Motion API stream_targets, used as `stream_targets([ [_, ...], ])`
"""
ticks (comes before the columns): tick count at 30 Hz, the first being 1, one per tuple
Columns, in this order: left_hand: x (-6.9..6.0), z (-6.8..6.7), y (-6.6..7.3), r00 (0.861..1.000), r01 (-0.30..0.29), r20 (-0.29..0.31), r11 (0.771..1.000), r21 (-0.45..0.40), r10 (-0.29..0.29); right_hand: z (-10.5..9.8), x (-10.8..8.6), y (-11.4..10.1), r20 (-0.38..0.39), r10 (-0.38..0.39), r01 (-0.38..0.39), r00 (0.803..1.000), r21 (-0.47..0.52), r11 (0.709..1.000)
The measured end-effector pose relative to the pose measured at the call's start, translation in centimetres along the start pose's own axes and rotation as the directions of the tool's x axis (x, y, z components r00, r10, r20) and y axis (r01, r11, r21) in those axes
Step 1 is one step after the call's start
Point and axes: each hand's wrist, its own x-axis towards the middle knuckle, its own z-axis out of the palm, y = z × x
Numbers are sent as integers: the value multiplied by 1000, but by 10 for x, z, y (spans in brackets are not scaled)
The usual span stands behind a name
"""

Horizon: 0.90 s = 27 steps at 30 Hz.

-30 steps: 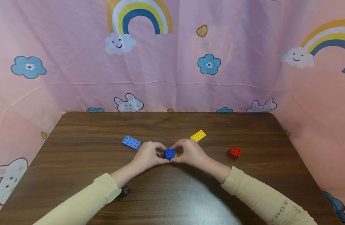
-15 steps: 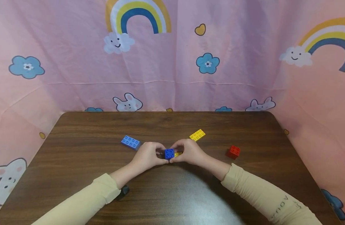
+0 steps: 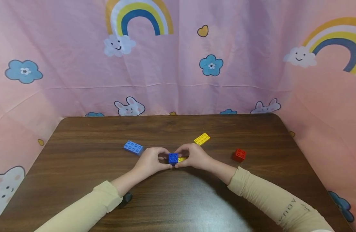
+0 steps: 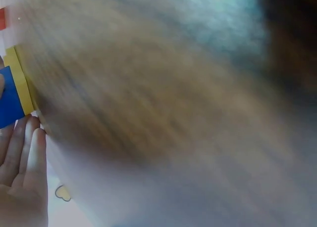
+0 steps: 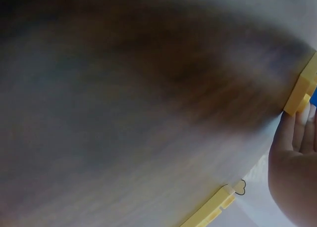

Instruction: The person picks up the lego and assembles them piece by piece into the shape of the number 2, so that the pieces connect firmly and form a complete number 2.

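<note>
Left hand [image 3: 149, 160] and right hand [image 3: 196, 156] meet over the brown table [image 3: 88, 138], fingers curled around a small blue block [image 3: 173, 158]; a yellow block [image 3: 181, 159] peeks out on its right; the light-blue brick [image 3: 133, 147] lies just beyond the left hand, the yellow brick [image 3: 202, 139] just past the right; out wide, a red block [image 3: 239, 155]; behind it all, a pink curtain [image 3: 166, 71] with rainbows!

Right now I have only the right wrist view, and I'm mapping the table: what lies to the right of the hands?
Observer: A red brick.
Operator: And over on the left?
Observer: A light blue brick, past the left hand.
Operator: What is the blue bit at my right edge?
Observer: Part of a dark blue brick with four studs on top.
</note>
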Motion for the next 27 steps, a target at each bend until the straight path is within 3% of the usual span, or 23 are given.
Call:
stream_targets([
  [13,-3,-14,-5,999,9,47,997,-77,-6,0,1,2,9,10,-10,1000,2,1000],
  [22,-7,-40,-9,1000,17,1,997,-74,-17,0,2,3,8,32,-32,999,-3,999],
  [27,-7,-54,-14,998,16,-55,998,-55,-19,1,2,2,4,36,-36,999,-11,999],
])
